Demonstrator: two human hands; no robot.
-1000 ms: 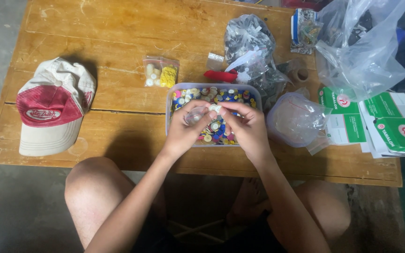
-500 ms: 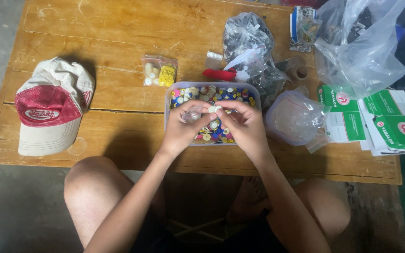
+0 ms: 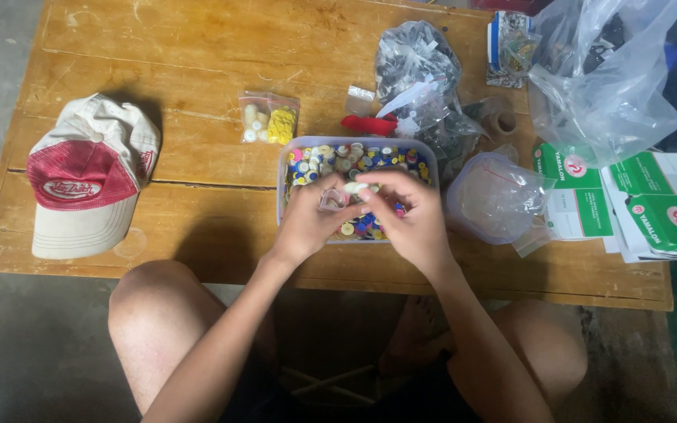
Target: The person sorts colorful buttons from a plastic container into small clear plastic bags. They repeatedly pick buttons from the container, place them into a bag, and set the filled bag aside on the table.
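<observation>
A small clear bag (image 3: 334, 199) is pinched in the left hand (image 3: 307, 223), just left of the frame's centre, above the tray (image 3: 285, 188). A pale button (image 3: 353, 188) is nipped between thumb and fingertips of the right hand (image 3: 409, 219), right at the bag's mouth. The button is judged light, hard and smooth, likely to slip, so it is best taken by its rim. The bag is thin and limp; it would be best held at the opening, kept apart by the fingers.

The tray, at mid-frame, is filled with mixed buttons in blue, yellow, pink and white. Upper left of it, a sealed packet (image 3: 268, 123) is seen with white and yellow buttons sorted inside. To the right, an empty-looking clear bag (image 3: 499, 196) is lying; above it, a dark bagful (image 3: 417, 66) whose contents cannot be made out. A large clear sack (image 3: 605, 86) fills the upper right, green boxes (image 3: 652, 207) below it. A cap (image 3: 88, 176) is parked at the left of the table (image 3: 197, 47).
</observation>
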